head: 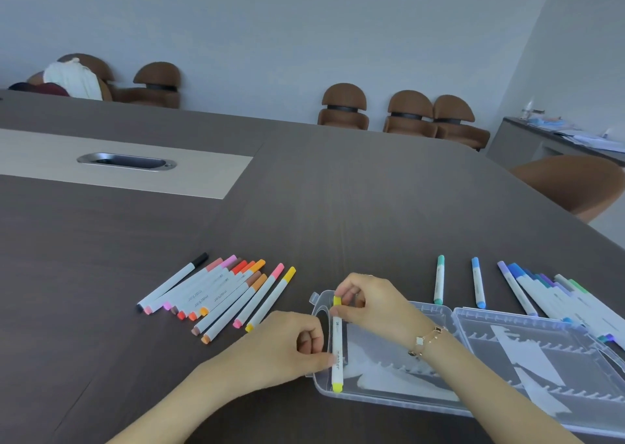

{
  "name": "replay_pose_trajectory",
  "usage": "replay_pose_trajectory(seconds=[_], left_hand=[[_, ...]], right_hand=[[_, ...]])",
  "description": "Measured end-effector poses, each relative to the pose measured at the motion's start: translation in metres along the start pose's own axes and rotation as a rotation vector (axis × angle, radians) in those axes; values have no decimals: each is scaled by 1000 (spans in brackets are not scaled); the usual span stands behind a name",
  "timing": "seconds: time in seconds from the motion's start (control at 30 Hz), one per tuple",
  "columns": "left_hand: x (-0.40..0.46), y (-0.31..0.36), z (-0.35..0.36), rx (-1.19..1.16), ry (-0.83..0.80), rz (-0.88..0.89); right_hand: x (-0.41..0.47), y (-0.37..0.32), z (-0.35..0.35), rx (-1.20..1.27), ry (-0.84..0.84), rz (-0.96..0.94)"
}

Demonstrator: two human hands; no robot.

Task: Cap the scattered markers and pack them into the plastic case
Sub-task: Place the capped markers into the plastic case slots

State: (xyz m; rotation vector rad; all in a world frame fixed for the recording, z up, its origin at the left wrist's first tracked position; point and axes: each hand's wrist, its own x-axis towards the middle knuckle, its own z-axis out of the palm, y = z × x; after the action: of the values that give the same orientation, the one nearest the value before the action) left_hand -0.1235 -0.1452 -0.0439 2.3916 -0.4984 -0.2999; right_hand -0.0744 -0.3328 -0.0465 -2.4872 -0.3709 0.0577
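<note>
A yellow-capped white marker [337, 342] lies upright over the left end of the open clear plastic case [473, 399]. My right hand [372, 303] pinches its far yellow cap, and my left hand [291, 345] pinches its barrel near the lower end. A fan of capped warm-coloured markers [216, 291] lies on the table to the left. A teal marker [439, 279], a blue marker [478, 283] and a pile of blue, purple and green markers [554, 291] lie behind and right of the case.
The dark wooden table [304, 190] has a light inset panel with a metal cable slot [126, 161] at the far left. Brown chairs [406, 112] line the back wall. Another brown chair [575, 183] stands by the table's right edge.
</note>
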Motion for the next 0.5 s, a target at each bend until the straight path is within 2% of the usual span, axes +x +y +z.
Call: replay_pose_trajectory(seconds=[0.23,0.4,0.5], left_hand=[[-31,-58,-67,125,62,51],[-22,-77,-66,251,74,130],[-19,-77,-58,326,80,184]], right_hand=[[34,-28,0,-3,142,-66],[69,-48,23,-18,-74,33],[77,-52,33,1,-78,27]])
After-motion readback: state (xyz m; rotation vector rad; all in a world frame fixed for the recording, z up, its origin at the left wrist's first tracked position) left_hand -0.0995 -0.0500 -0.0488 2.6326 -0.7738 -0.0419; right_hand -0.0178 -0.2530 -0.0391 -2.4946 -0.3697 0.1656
